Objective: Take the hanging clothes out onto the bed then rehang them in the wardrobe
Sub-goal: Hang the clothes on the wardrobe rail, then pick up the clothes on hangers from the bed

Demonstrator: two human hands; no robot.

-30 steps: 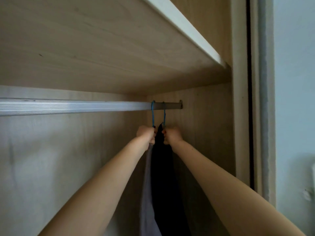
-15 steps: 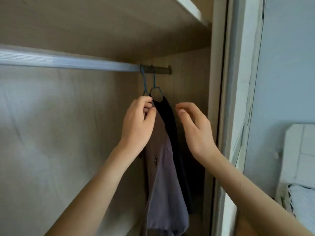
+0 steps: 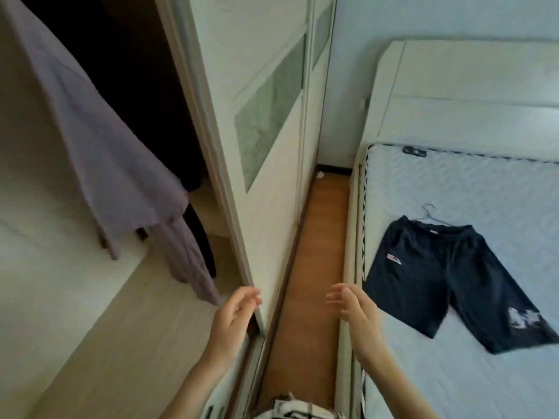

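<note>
With both my grips, left hand [image 3: 234,313] & right hand [image 3: 351,305], open & empty, navy shorts [image 3: 447,282] on bed [image 3: 499,182] need rehanging; mauve garment [image 3: 99,140] hangs in wardrobe [image 3: 260,86].

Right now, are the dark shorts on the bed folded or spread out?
Spread out: the dark shorts lie flat on the mattress, both legs apart, hanger at the waistband.

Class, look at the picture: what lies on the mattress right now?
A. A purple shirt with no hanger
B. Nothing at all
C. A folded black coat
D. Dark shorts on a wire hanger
D: the dark shorts lie spread flat on the mattress, with a wire hanger hook poking out past the waistband.
</note>
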